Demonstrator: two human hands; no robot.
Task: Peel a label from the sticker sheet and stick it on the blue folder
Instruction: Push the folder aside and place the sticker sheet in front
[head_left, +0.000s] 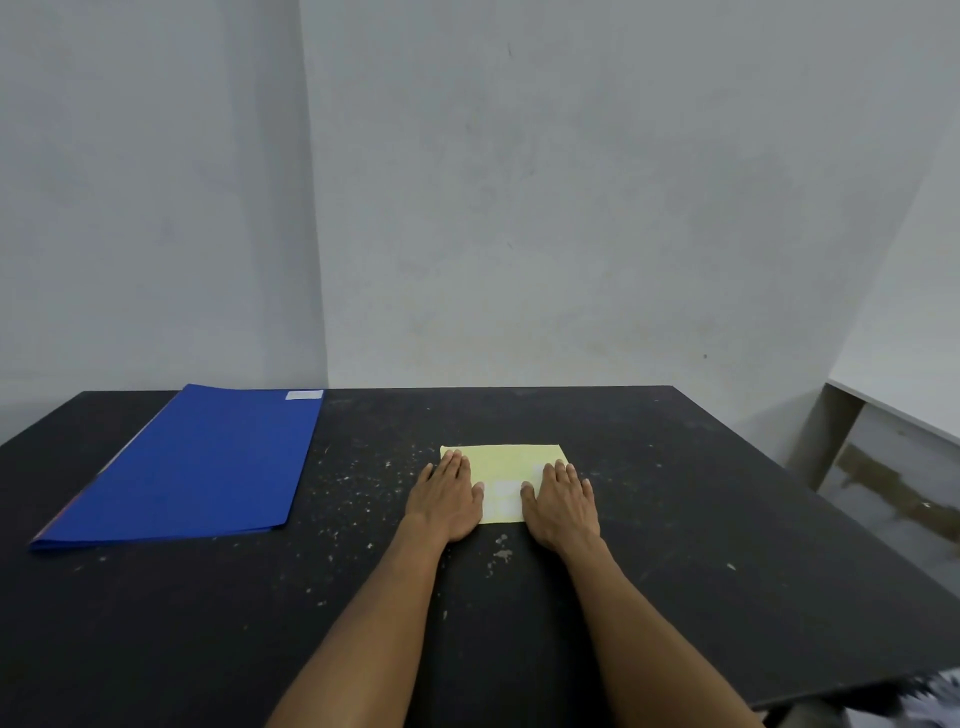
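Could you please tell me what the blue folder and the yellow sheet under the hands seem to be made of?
The blue folder looks like thin matte card or plastic; it lies flat with crisp edges and no glare, so I cannot tell which. The yellow sheet looks like paper backing with paler label patches; it lies flat under both hands.

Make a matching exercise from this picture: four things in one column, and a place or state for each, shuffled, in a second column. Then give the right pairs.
Column one:
1. blue folder
2. sticker sheet
3. left hand
4. white label

Column two:
A. stuck at the folder's far right corner
B. lies flat, palm down, on the left side of the yellow sheet
C. lies closed on the left part of the black table
D. lies flat under both hands, near the table's middle

Pairs: 1-C, 2-D, 3-B, 4-A
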